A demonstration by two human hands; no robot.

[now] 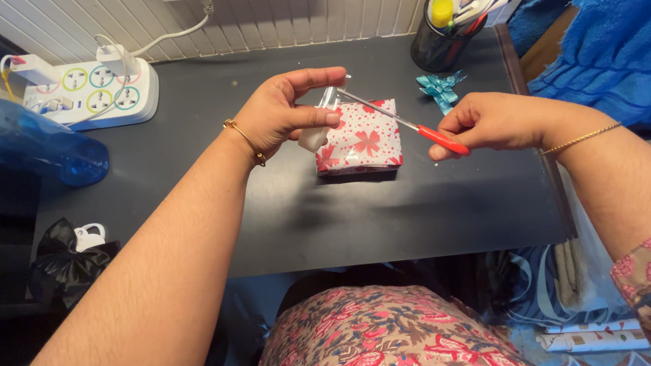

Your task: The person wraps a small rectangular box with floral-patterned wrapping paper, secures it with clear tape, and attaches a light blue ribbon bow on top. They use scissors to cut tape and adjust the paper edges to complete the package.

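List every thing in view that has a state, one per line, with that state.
Left hand: raised over the desk, pinching a clear tape strip.
Right hand: gripping the scissors by the red handle.
Scissors: blades at the tape strip; open or shut unclear.
Gift box: wrapped, flat on the desk.
Power strip: two chargers plugged in.
Blue bottle: lying on its side.
Pen cup: upright, full.
Bow: loose on the desk.

Glossy paper-wrapped box (358, 137); metal-bladed, plastic-handled scissors (407, 123).
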